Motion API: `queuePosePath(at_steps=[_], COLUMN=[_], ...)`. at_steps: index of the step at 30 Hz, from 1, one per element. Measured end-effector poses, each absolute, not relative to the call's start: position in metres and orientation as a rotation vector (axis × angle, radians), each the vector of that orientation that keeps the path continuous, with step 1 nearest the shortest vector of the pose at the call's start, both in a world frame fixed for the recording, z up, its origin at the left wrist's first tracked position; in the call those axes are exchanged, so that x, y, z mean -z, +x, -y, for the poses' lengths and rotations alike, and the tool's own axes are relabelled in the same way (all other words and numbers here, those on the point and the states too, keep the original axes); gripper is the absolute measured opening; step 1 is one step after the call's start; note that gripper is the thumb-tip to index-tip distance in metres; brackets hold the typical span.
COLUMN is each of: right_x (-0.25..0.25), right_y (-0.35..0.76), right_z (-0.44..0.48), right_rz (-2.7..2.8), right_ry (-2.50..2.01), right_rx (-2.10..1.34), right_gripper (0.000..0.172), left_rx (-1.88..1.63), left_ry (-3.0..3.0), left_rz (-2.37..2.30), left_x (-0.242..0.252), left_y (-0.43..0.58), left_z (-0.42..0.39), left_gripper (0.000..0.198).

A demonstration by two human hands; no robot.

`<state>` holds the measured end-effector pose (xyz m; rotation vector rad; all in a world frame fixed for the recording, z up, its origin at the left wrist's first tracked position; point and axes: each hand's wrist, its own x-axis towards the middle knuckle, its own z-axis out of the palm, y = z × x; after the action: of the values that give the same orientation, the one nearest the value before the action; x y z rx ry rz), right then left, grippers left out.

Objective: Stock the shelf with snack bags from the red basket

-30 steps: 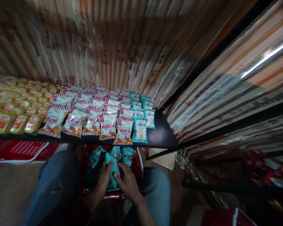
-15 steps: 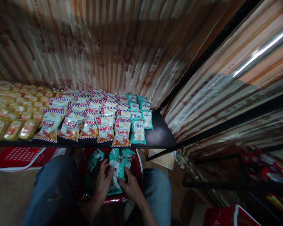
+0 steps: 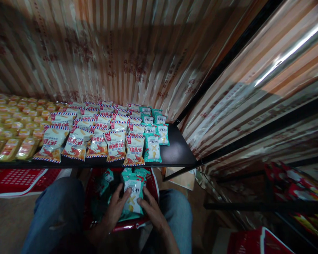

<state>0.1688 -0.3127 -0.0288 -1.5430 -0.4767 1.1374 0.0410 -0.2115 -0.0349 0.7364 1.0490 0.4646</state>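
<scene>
Both my hands hold one teal snack packet [image 3: 134,193] upright over a red basket [image 3: 132,223] that sits between my knees. My left hand [image 3: 114,209] grips the packet's left edge and my right hand [image 3: 151,209] grips its right edge, fingers closed on it. More teal packets [image 3: 106,178] lie in the basket beneath. Ahead, a black shelf [image 3: 178,152] carries rows of packets: teal ones [image 3: 153,148] at the right end, red-and-white ones [image 3: 115,148] in the middle, yellow ones [image 3: 13,141] to the left.
A striped foil wall stands behind the shelf and runs along the right side. Bare black shelf surface lies right of the teal rows. A red-and-white mat [image 3: 18,180] lies on the floor at left. Red packages [image 3: 291,180] and a red box [image 3: 254,241] sit low right.
The teal packet, first lying edge-on between my hands in the basket, has been turned and lifted so its printed face shows. The view has shifted slightly.
</scene>
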Motion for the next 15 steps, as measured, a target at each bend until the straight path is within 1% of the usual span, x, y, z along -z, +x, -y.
queuePosePath(at_steps=[5,8,10,13,15], right_x=[0.024,0.024,0.022,0.017,0.014], right_y=[0.163,0.161,0.161,0.162,0.165], right_z=[0.312,0.310,0.310,0.310,0.310], right_rz=[0.570,0.541,0.501,0.479,0.452], right_ry=[-1.396,-1.460,-1.476,-1.447,-1.466], right_rx=[-1.278,-1.204,-1.134,-1.107,-1.102], right_gripper=[0.078,0.086,0.082,0.071,0.071], left_rx=[-0.570,-0.624,-0.631,-0.600,-0.613], left_ry=[0.910,0.984,1.023,1.058,1.093], left_rz=[-1.014,-0.999,-0.965,-0.940,-0.967], left_x=[0.036,0.031,0.023,0.011,0.005], left_y=[0.044,0.048,0.051,0.055,0.057], left_z=[0.212,0.212,0.213,0.213,0.214], left_gripper=[0.058,0.063,0.062,0.060,0.061])
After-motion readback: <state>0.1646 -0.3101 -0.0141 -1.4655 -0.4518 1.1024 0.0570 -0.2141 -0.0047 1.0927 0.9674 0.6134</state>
